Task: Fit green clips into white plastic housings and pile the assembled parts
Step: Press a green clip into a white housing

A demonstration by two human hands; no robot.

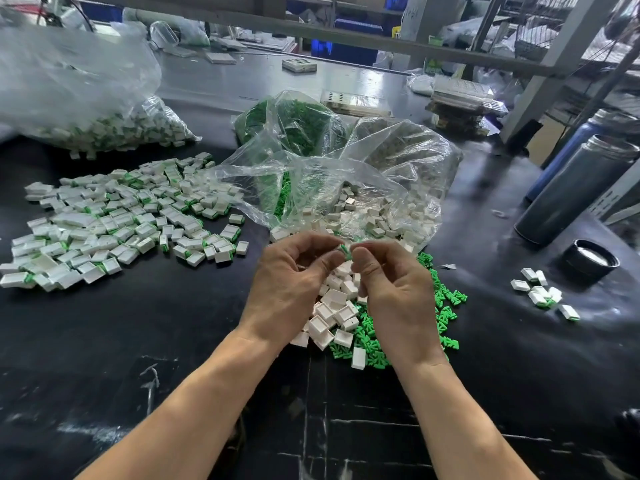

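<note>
A green clip (345, 251) is pinched between the fingertips of the left hand (291, 285) and right hand (394, 292), raised together above the loose white housings (334, 306) near the tabletop's (173, 341) middle. This looks like the fitting step; whether a housing is held is hidden. Next, press it home and toss it onto the assembled pile (114, 220) toward the left edge.
</note>
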